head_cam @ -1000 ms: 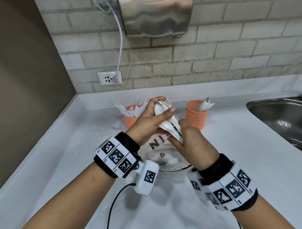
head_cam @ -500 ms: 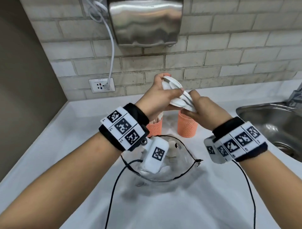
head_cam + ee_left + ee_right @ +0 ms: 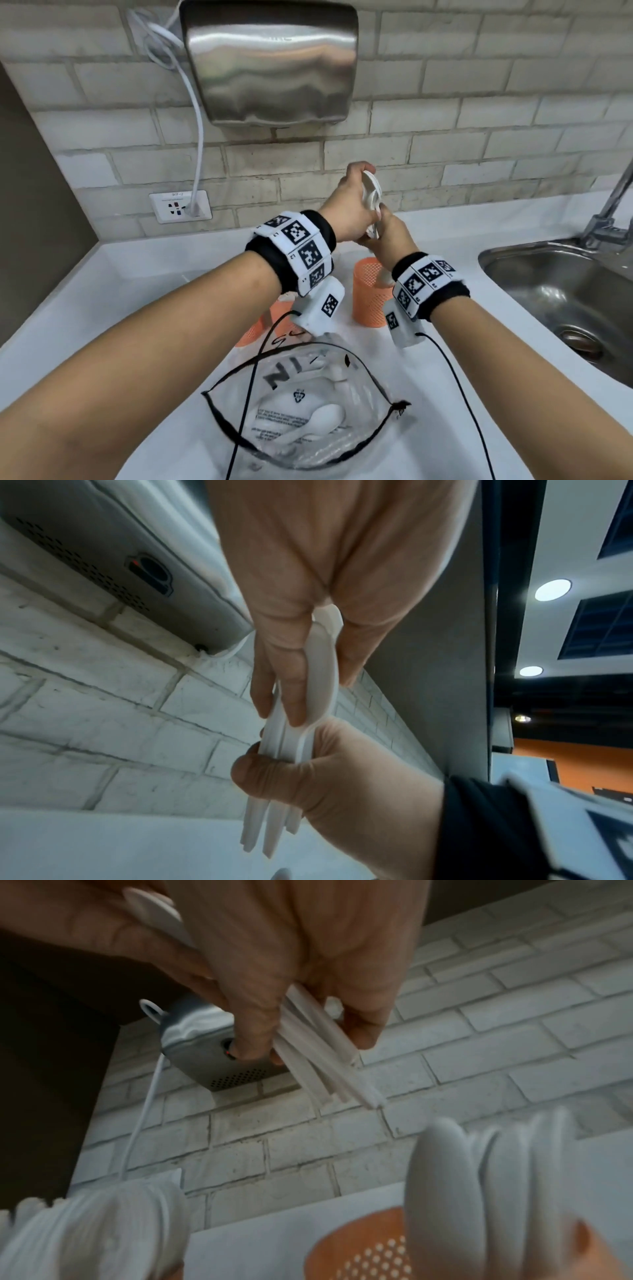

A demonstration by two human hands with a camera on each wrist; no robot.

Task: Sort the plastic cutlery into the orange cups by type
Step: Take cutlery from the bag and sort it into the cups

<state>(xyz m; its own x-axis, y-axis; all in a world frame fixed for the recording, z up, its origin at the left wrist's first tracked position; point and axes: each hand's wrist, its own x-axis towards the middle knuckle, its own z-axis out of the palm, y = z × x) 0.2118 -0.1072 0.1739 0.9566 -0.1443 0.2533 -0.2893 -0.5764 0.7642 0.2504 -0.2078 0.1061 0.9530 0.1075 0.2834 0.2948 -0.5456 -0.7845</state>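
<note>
left hand (image 3: 346,205) pinches spoon bowls (image 3: 322,669) | right hand (image 3: 390,240) grips handles (image 3: 274,829); likely squaring the bundle | orange cup (image 3: 371,294) just below right hand; probable drop

Stuff I can't really make out

My left wrist camera (image 3: 320,305) covers most of one orange cup (image 3: 255,330), and my hands hide the middle of the cutlery bundle (image 3: 301,739), so the piece count is anyone's guess.
</note>
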